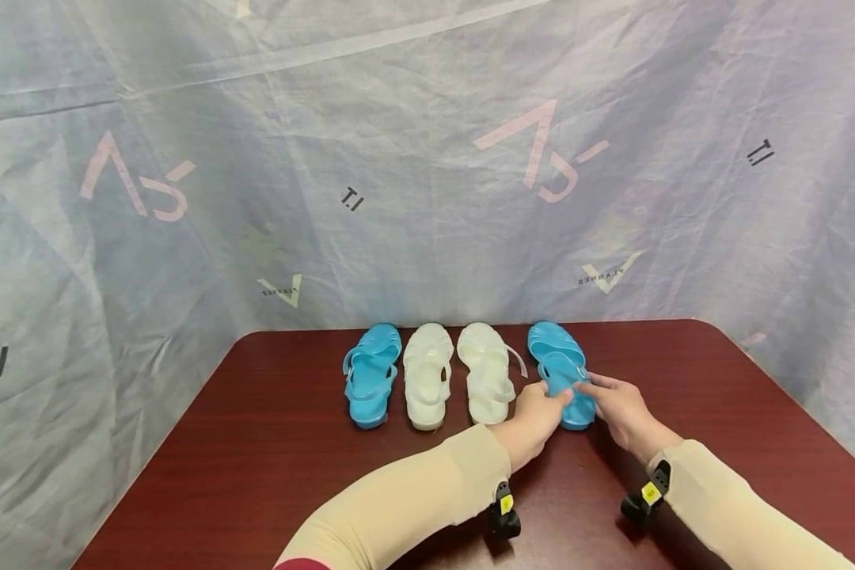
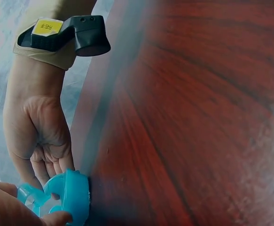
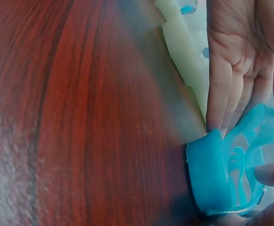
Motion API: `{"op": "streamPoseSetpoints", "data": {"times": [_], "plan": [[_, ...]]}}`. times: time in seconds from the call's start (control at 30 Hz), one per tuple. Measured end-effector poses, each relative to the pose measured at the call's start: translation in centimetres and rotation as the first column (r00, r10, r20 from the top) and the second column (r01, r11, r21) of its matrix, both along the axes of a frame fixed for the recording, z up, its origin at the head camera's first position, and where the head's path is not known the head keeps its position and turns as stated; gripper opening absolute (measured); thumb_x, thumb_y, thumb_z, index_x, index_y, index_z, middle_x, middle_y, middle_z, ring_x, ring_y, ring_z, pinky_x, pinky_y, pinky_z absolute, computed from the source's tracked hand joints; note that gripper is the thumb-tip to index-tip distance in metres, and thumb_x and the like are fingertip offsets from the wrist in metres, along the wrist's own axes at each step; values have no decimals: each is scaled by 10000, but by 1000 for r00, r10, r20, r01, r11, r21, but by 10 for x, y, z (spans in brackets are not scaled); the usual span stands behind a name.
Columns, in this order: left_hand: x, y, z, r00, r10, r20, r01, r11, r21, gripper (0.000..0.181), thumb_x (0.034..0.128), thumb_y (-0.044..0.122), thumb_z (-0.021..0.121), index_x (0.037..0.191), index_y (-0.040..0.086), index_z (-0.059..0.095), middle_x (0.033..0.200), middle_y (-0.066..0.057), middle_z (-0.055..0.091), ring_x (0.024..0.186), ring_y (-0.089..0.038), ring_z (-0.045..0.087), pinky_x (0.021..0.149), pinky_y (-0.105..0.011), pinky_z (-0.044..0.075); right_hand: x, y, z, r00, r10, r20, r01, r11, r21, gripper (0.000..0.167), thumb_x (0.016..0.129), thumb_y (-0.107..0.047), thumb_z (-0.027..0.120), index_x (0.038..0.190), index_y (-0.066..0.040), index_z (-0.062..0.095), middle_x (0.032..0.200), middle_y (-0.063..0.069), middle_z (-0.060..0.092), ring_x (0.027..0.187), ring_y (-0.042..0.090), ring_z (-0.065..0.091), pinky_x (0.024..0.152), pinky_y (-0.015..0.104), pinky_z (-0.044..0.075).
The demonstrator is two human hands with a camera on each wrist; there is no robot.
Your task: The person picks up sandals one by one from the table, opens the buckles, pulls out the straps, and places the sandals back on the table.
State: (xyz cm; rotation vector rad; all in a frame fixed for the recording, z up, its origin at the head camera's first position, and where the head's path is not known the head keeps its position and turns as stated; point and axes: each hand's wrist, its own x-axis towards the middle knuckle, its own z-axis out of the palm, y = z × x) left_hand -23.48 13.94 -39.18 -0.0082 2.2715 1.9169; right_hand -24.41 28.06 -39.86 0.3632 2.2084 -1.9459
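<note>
The blue sandal (image 1: 554, 340) at the right end of a row lies toe away from me, its heel between both hands. My left hand (image 1: 536, 416) grips its left side, thumb over the inside edge of the heel. From the right, my right hand (image 1: 625, 413) pinches the other side near the ankle strap. Close up in the left wrist view, the heel of the blue sandal (image 2: 79, 197) sits low on the table. The right wrist view shows the blue sandal (image 3: 206, 174) with fingers along both sides; some fingertips are hidden behind it.
Left of the held one stand a white sandal (image 1: 479, 344) with its strap hanging loose, another white sandal (image 1: 427, 346) and a blue sandal (image 1: 379, 342). All line up near the back edge of the dark red table (image 1: 271, 475). A printed grey cloth (image 1: 427, 158) hangs behind.
</note>
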Motion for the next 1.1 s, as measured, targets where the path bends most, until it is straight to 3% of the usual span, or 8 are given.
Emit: {"op": "streamPoseSetpoints", "data": {"times": [0.27,0.53,0.77,1.1], "plan": [[3,-2,-3,1000,-28,11,27,1000,14,514,946,193,631,1378,-50,492,1398,-171,528,1299,-290,495,1076,-439,417,4,-3,-1,1000,-18,2,17,1000,11,696,997,-241,518,1516,49,155,1588,277,84,1469,394,152,1164,478,254],[10,-7,-1,1000,-17,23,18,1000,-10,522,943,202,635,1371,-61,495,1400,-174,528,1316,-296,482,1089,-447,400,9,-6,-2,1000,-25,5,25,999,46,671,994,-213,509,1504,67,175,1579,291,110,1456,392,190,1158,486,263],[15,-11,0,999,-35,-3,35,999,-14,405,951,202,621,1295,-11,593,1304,-115,611,1235,-234,545,1039,-418,452,14,-11,0,1000,-30,0,30,997,65,668,983,-200,514,1495,83,192,1572,296,141,1444,394,217,1152,498,267],[16,-15,-3,1000,-26,-13,26,999,-29,383,949,226,625,1258,0,625,1251,-105,644,1170,-204,584,998,-392,483,17,-17,0,999,-46,11,45,996,84,664,986,-216,519,1494,75,206,1562,309,158,1438,416,226,1148,511,267]]}}
